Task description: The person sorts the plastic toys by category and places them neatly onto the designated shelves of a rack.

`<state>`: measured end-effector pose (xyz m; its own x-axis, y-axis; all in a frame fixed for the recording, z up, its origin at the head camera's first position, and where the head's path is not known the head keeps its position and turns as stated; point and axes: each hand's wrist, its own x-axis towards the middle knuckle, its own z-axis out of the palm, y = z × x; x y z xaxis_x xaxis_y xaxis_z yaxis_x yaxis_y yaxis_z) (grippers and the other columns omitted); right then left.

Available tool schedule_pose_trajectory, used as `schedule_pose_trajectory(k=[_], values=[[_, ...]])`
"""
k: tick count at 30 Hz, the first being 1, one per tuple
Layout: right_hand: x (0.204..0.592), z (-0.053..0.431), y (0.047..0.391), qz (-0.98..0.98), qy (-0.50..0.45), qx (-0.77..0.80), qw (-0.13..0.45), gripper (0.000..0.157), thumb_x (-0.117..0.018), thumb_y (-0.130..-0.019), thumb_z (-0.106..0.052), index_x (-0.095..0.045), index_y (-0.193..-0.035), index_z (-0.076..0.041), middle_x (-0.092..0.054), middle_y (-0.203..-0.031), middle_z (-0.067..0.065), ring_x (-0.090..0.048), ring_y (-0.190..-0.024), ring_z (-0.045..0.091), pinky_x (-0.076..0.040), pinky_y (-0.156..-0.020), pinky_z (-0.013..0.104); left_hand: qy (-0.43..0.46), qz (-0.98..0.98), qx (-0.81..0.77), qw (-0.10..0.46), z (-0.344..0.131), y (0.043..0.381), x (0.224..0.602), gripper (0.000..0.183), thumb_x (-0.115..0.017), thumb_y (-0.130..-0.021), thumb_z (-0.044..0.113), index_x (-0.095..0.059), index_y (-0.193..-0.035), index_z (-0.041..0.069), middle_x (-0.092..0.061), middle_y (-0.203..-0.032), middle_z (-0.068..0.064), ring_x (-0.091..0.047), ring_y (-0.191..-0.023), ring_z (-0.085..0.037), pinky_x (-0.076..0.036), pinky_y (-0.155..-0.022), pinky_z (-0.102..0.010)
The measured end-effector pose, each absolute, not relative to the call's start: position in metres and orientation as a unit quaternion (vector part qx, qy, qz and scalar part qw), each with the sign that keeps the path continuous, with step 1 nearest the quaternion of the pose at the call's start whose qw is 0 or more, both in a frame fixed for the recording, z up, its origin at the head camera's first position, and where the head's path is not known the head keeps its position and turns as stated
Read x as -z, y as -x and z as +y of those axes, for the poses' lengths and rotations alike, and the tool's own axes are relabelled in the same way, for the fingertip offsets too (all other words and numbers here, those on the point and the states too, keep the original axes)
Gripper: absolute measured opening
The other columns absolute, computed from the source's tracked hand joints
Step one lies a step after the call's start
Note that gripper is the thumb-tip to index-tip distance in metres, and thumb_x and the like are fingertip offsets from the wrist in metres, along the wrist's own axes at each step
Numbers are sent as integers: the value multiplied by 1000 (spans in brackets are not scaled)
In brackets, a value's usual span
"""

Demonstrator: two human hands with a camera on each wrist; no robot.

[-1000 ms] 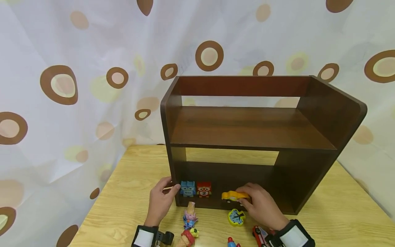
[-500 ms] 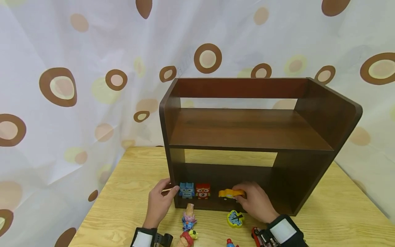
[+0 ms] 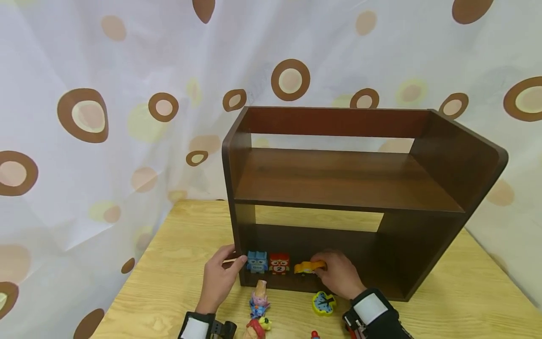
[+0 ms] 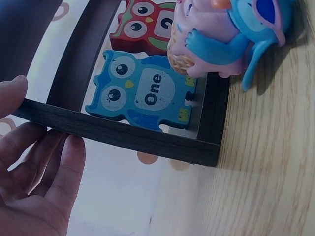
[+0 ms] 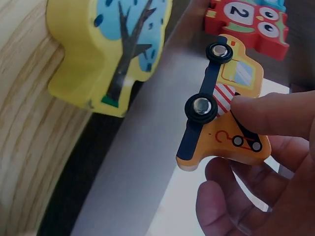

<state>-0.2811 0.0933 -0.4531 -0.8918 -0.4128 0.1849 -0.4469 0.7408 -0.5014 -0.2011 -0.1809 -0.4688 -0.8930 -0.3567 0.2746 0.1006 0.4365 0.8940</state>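
My right hand (image 3: 338,275) pinches an orange-yellow wooden toy tow truck (image 5: 224,135), thumb on its printed side, inside the lower shelf compartment. To its left, a red owl block (image 3: 279,264) marked 2 and a blue owl block (image 4: 110,93) marked One stand side by side in the same compartment. My left hand (image 3: 218,282) grips the front edge of the left side panel (image 4: 123,132) of the dark brown shelf unit (image 3: 338,181), thumb on one face and fingers on the other.
On the wooden table (image 3: 169,278) before the shelf lie a yellow tree block (image 3: 323,303), a pink-and-blue figurine (image 3: 259,302) and another figurine (image 3: 256,328). A small red-topped toy (image 3: 314,334) shows at the bottom edge. A patterned curtain (image 3: 127,141) hangs behind.
My right hand has moved left along the lower compartment with the toy tow truck, bringing it closer to the red owl block. The left hand stays on the side panel.
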Motion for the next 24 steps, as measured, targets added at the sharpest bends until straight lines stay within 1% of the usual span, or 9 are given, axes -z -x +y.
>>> schedule_pose_trajectory(k=[7,17,21,24], values=[[460,90,285,-934,-232,-271,22,17,-76,-80,-3,-76,-95,-11,-73,-104,6,-65,-100,28,-55,-89,49,-84,-819,524,217,-179,201,466,28,-72,-91,16,-70,-119,13,-71,-116,-6,-69,-105,-26,-60,-87,-41],[466,85,285,-935,-231,-269,21,17,-77,-80,-4,-75,-95,-12,-72,-101,5,-64,-98,27,-55,-86,48,-95,-820,524,209,-180,200,466,29,-72,-91,18,-70,-120,14,-71,-117,-5,-68,-106,-25,-60,-88,-38],[466,85,284,-935,-231,-267,32,17,-78,-80,-4,-74,-95,-11,-72,-101,7,-63,-97,27,-55,-86,48,-90,-821,523,208,-180,200,466,30,-72,-91,19,-70,-120,14,-71,-118,-6,-68,-108,-26,-60,-89,-37],[466,84,282,-934,-231,-271,37,21,-79,-78,-4,-73,-98,-10,-72,-103,8,-63,-99,28,-55,-86,48,-90,-823,520,209,-180,200,466,30,-72,-91,20,-70,-121,15,-71,-119,-5,-68,-108,-25,-60,-89,-36]])
